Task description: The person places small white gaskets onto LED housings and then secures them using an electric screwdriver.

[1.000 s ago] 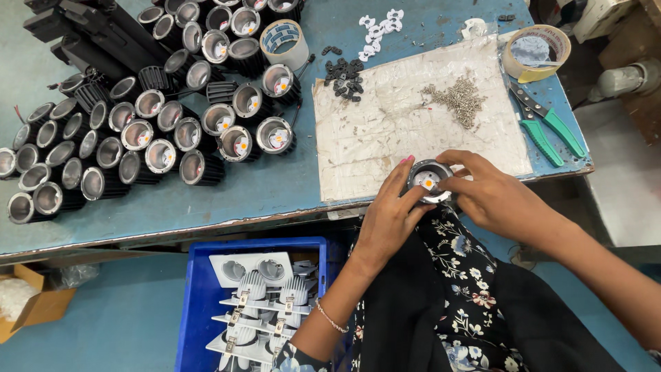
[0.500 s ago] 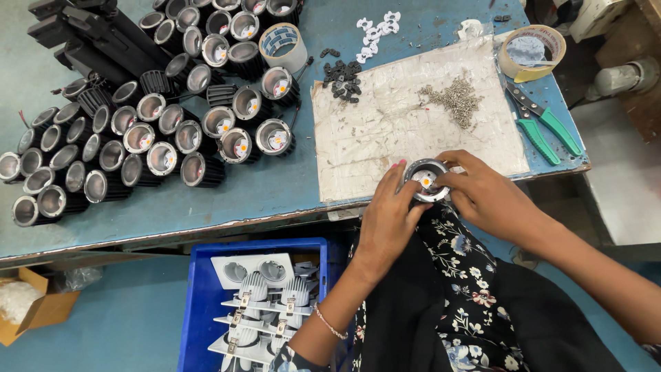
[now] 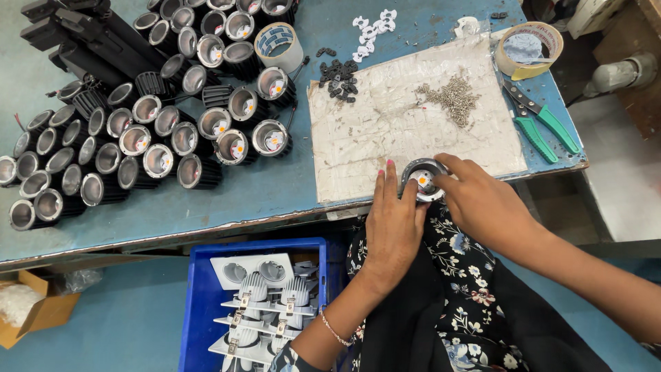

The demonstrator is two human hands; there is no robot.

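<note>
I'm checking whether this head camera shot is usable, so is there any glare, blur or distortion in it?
Head view: evenly lit and sharp, soft shadows; small glints on the round black lamp housing with the orange centre held between the left hand and right hand; the blue metal table edge bows slightly from wide-angle distortion.

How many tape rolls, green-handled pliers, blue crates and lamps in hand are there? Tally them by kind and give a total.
Tape rolls: 2
Green-handled pliers: 1
Blue crate: 1
Lamp held between left hand and right hand: 1
Total: 5
</note>
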